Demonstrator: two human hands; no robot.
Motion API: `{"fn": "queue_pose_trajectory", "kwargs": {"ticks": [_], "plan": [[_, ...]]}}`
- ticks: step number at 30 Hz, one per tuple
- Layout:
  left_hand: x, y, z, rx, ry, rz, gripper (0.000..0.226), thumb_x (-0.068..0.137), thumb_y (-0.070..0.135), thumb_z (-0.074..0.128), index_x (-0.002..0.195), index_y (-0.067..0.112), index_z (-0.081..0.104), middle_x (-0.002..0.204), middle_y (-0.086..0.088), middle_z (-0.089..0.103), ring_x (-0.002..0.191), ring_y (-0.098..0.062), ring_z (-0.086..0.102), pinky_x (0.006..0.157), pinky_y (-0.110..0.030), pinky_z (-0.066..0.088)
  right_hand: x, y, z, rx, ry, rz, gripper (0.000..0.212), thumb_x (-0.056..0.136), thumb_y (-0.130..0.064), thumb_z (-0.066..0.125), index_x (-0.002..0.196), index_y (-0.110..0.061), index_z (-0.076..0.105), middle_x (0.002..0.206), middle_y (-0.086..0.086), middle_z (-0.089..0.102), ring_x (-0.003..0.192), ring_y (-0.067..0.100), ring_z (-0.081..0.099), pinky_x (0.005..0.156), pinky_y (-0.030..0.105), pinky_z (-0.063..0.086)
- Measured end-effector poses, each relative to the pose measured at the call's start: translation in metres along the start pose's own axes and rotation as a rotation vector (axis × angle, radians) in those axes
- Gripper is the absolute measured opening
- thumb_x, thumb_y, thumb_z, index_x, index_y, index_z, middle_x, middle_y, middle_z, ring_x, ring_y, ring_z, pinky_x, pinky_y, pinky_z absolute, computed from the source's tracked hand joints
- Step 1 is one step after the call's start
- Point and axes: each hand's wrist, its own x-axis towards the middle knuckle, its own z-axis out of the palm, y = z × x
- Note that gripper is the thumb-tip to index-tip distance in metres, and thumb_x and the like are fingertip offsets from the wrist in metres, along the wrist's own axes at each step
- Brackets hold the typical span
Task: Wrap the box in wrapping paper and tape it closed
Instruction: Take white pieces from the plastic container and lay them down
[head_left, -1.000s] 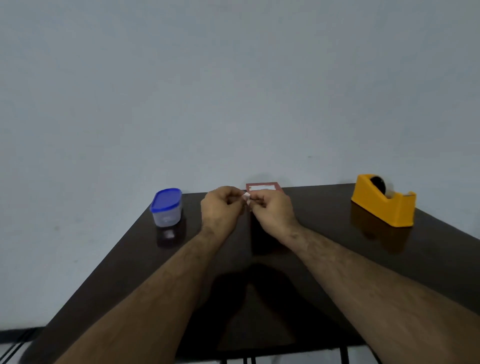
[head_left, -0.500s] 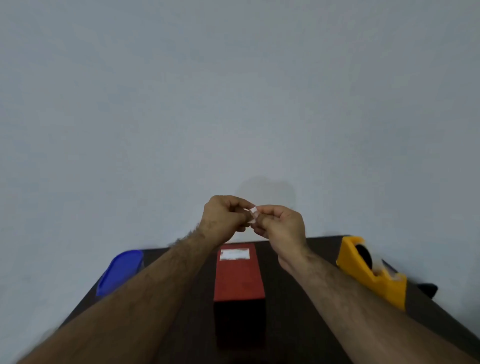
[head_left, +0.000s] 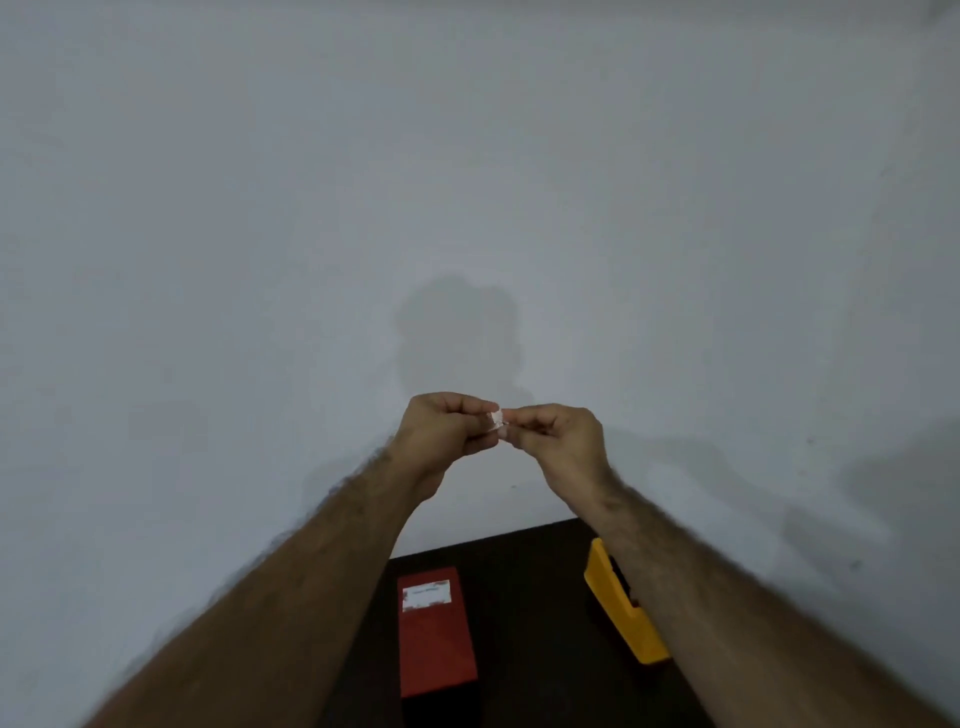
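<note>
Two hands are meeting at the centre of the frame, raised against the pale wall (head_left: 467, 156) well above the table: the left hand (head_left: 441, 431) is curling its fingers and pinching one side of a small whitish piece of tape (head_left: 496, 418), and the right hand (head_left: 558, 439) is pinching the other side, so both grips are narrow and closed on that one scrap. To do this step well, I judge the person should be keeping the tape taut and flat between the fingertips, touching only its ends, so the sticky face is not folding onto itself before it reaches the wrap. Below, at the lower middle of the frame, the red box (head_left: 436, 636) is lying on the dark table (head_left: 524, 597), already covered in red paper and bearing a white patch near its far end; whether that patch is tape or a label is too blurred to tell. Further right, the yellow tape dispenser (head_left: 621, 608) is standing on the table, partly hidden behind the right forearm. Nothing is lying between the hands and the box, though the forearms are crowding both sides of it, and the lowering hands will be needing care not to nudge the dispenser.
</note>
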Motion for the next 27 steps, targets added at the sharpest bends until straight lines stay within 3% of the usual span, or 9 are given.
{"fn": "queue_pose_trajectory", "kwargs": {"ticks": [5, 9, 13, 16, 19, 23, 27], "plan": [[-0.023, 0.010, 0.022, 0.011, -0.279, 0.032, 0.029, 0.096, -0.002, 0.072, 0.125, -0.002, 0.074, 0.115, -0.017, 0.078, 0.113, -0.028, 0.075, 0.100, -0.036, 0.060, -0.027, -0.024, -0.037, -0.101, 0.114, -0.008, 0.012, 0.089, -0.011, 0.083, 0.101, -0.015, 0.085, 0.096, -0.005, 0.081, 0.096, 0.012, 0.076, 0.089, 0.024, 0.060], [-0.024, -0.021, 0.057, 0.149, -0.291, 0.086, 0.021, 0.088, 0.000, 0.082, 0.109, -0.002, 0.080, 0.101, -0.013, 0.081, 0.099, -0.025, 0.078, 0.094, -0.038, 0.063, -0.060, -0.007, -0.066, -0.093, 0.197, 0.098, 0.010, 0.090, -0.011, 0.082, 0.101, -0.011, 0.084, 0.096, 0.002, 0.081, 0.096, 0.019, 0.077, 0.091, 0.033, 0.061], [-0.035, -0.069, 0.107, 0.166, -0.339, 0.089, 0.005, 0.091, 0.005, 0.080, 0.094, 0.002, 0.082, 0.082, -0.014, 0.079, 0.074, -0.020, 0.073, 0.074, -0.034, 0.061, -0.100, 0.023, -0.100, -0.084, 0.295, 0.227, 0.012, 0.091, -0.005, 0.080, 0.103, -0.005, 0.083, 0.092, 0.007, 0.082, 0.088, 0.029, 0.079, 0.085, 0.041, 0.065], [-0.048, -0.109, 0.154, 0.174, -0.322, 0.014, 0.009, 0.092, 0.001, 0.075, 0.090, 0.004, 0.082, 0.078, -0.012, 0.078, 0.069, -0.016, 0.072, 0.067, -0.030, 0.058, -0.130, 0.048, -0.140, -0.074, 0.309, 0.309, 0.020, 0.093, -0.003, 0.077, 0.113, -0.007, 0.081, 0.100, 0.008, 0.082, 0.095, 0.028, 0.079, 0.092, 0.047, 0.063], [-0.054, -0.143, 0.211, 0.148, -0.265, -0.091, 0.011, 0.093, -0.002, 0.072, 0.089, 0.002, 0.081, 0.076, -0.017, 0.077, 0.066, -0.018, 0.070, 0.064, -0.032, 0.057, -0.147, 0.070, -0.194, -0.144, 0.228, 0.319, 0.025, 0.093, -0.008, 0.079, 0.118, -0.012, 0.081, 0.108, 0.004, 0.082, 0.107, 0.024, 0.077, 0.098, 0.045, 0.060], [-0.051, -0.177, 0.301, 0.093, -0.246, -0.195, 0.019, 0.096, 0.001, 0.072, 0.080, 0.008, 0.080, 0.071, -0.018, 0.073, 0.063, -0.022, 0.063, 0.065, -0.036, 0.056, -0.157, 0.095, -0.273, -0.196, 0.294, 0.344, 0.018, 0.092, -0.007, 0.080, 0.110, -0.010, 0.083, 0.097, 0.001, 0.083, 0.095, 0.021, 0.080, 0.093, 0.045, 0.064], [-0.045, -0.193, 0.392, 0.060, -0.276, -0.249, 0.008, 0.097, 0.000, 0.072, 0.096, -0.003, 0.079, 0.079, -0.018, 0.075, 0.070, -0.020, 0.068, 0.070, -0.028, 0.060, -0.159, 0.124, -0.358, -0.241, 0.370, 0.365, 0.014, 0.094, -0.006, 0.075, 0.102, -0.013, 0.085, 0.092, -0.001, 0.082, 0.090, 0.022, 0.079, 0.087, 0.043, 0.064]]}}
